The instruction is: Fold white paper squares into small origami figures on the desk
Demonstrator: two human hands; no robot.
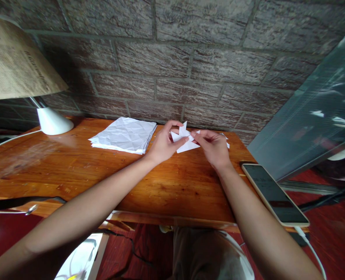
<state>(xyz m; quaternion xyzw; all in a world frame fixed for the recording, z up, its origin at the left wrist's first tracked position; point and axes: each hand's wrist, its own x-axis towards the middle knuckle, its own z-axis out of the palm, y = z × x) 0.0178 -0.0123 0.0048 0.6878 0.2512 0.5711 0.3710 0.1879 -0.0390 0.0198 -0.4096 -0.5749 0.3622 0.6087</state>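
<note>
A folded piece of white paper (pixel 186 146) with several pointed corners is held up over the far part of the wooden table, between both hands. My left hand (pixel 164 144) grips its left side, thumb across the front and fingers curled behind. On the right side, my right hand (pixel 212 146) pinches the paper near its middle with thumb and forefinger. To the left of my left hand lies a stack of creased white paper sheets (pixel 122 134). Another small white paper piece (pixel 227 140) shows just behind my right hand, mostly hidden.
A lamp (pixel 55 121) with a printed shade stands at the table's left end. Near the right edge lies a phone (pixel 274 192) with a white cable (pixel 311 247) plugged in. A stone-block wall (pixel 172 62) closes off the back of the wooden table (pixel 172 190).
</note>
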